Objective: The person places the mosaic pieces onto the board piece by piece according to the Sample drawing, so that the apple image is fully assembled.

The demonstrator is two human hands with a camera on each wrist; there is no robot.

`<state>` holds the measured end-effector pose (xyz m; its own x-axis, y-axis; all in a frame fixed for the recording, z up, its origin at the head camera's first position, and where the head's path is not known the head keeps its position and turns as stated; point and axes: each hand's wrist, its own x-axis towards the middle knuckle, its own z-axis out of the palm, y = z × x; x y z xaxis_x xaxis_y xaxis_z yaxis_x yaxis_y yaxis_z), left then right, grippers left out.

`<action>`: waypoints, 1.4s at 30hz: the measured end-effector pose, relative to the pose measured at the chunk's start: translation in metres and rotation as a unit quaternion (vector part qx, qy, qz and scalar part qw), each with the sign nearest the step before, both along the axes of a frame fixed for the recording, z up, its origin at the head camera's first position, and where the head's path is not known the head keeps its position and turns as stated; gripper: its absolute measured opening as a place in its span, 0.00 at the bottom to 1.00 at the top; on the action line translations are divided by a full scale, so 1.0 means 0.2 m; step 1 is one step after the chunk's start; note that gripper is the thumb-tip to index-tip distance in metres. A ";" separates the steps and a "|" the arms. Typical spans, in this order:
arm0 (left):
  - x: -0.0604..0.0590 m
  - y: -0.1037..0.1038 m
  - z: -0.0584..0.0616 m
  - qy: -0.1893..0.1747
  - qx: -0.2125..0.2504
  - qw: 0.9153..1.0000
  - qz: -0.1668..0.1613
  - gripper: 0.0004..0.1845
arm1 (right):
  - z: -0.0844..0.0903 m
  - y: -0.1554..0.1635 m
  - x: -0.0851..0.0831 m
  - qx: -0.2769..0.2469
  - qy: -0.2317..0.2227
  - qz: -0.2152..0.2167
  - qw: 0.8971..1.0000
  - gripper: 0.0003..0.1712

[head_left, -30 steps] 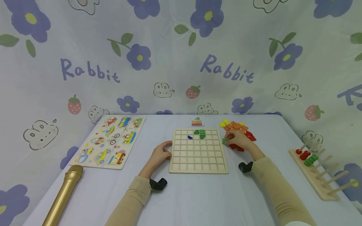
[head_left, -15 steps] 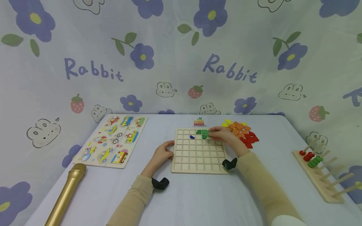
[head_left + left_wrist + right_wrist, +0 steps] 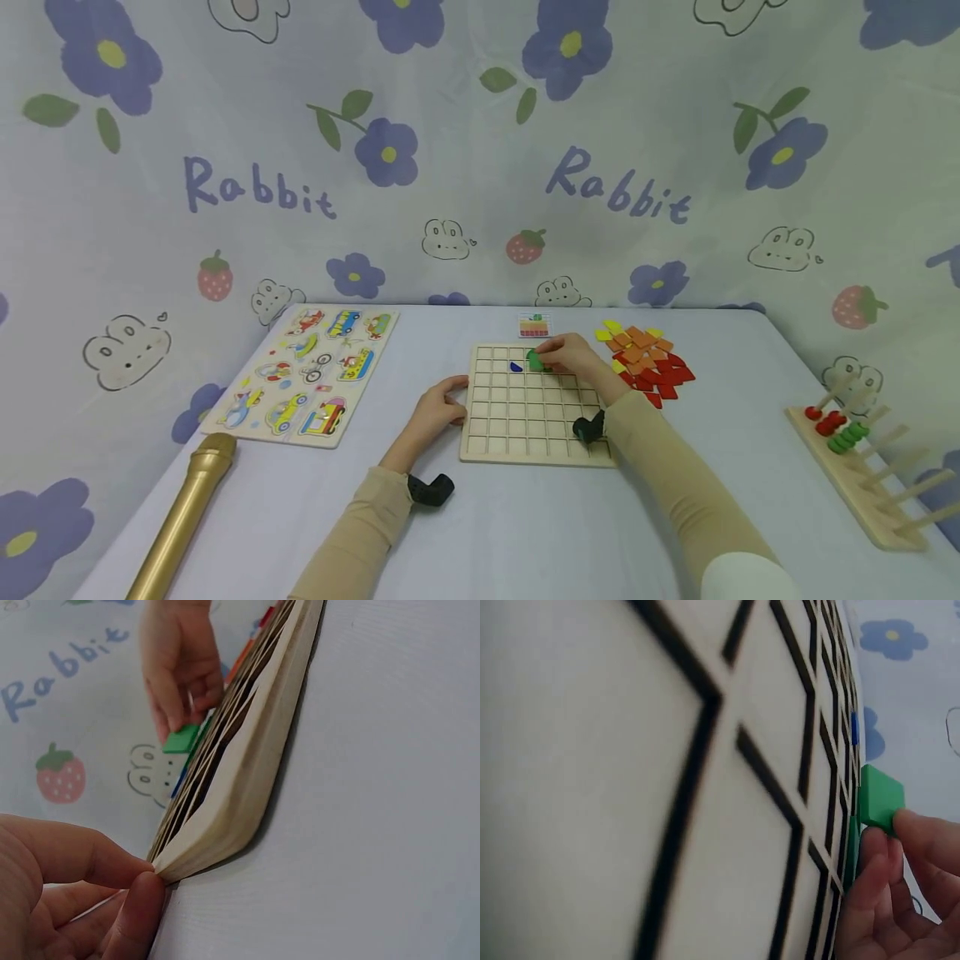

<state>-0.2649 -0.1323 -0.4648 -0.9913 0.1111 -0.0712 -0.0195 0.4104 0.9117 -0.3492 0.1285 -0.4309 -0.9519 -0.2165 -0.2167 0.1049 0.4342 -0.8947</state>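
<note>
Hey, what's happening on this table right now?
A person is working at a square wooden grid board. The right hand pinches a small green tile over the board's far rows, next to a small blue piece already set in a cell. The left hand holds the board's left edge. A pile of orange, red and yellow tiles lies to the board's right, and a small pattern card sits behind it.

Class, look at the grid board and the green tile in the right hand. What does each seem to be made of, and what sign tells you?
Grid board: looks like pale unpainted wood, matte, with thin raised dividers and a thick plain edge in the left wrist view.
Green tile: a flat, thick-edged piece with an even matte green coat, probably painted wood, though plastic cannot be ruled out. The right hand pinches it.
</note>
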 end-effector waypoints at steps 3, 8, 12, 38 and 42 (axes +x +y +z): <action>0.00 0.00 0.00 0.001 -0.002 1.000 -0.001 0.33 | -0.01 0.00 0.00 0.032 0.018 0.002 0.999 0.12; 0.00 0.01 0.01 0.004 -0.002 1.000 -0.003 0.33 | 0.00 -0.01 0.01 0.081 0.045 0.014 0.996 0.09; 0.00 0.01 0.02 0.006 -0.002 1.000 -0.004 0.33 | 0.00 -0.01 0.02 0.104 0.057 0.027 0.993 0.09; 0.01 0.00 0.01 0.006 -0.005 1.000 -0.015 0.33 | 0.01 0.03 0.04 0.121 0.092 0.045 0.987 0.15; 0.01 0.00 0.02 0.004 -0.005 1.000 -0.013 0.33 | 0.03 0.12 0.04 0.106 0.083 0.032 0.990 0.16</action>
